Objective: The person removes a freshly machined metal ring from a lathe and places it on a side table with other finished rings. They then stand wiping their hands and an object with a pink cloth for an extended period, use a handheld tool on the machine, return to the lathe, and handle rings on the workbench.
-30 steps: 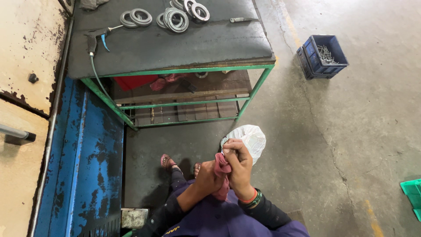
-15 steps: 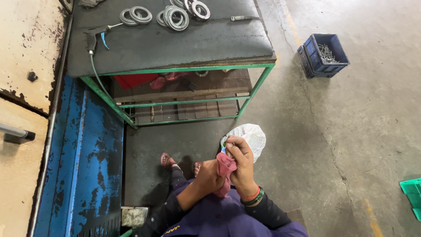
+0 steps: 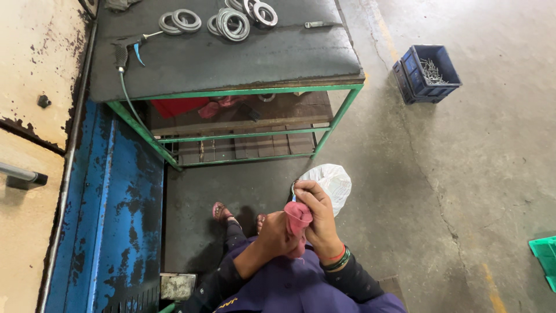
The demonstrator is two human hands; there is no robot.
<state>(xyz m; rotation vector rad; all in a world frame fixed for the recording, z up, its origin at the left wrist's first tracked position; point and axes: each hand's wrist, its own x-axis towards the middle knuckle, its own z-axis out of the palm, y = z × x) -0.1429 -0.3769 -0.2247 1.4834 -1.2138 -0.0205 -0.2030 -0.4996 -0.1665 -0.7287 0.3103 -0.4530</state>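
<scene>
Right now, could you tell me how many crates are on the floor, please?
2: a dark blue crate right of the table, and a green crate cut off at the right edge. Others may lie out of view.

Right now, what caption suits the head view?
Both hands, left hand and right hand, hold a pink cloth below a ring-strewn workbench.

You have one view only, from the camera on your head, tilted steeply down and slightly forward. It looks over your own lap, so your left hand [image 3: 277, 233] and right hand [image 3: 315, 215] sit near the lens at the bottom centre. Further out, toward the top of the frame, lies the green-framed table [image 3: 243, 91], seen from above and well apart from you. The concrete floor [image 3: 463, 174] fills the right side, a blue machine panel [image 3: 98, 203] the left. No second view shares this scene
</scene>
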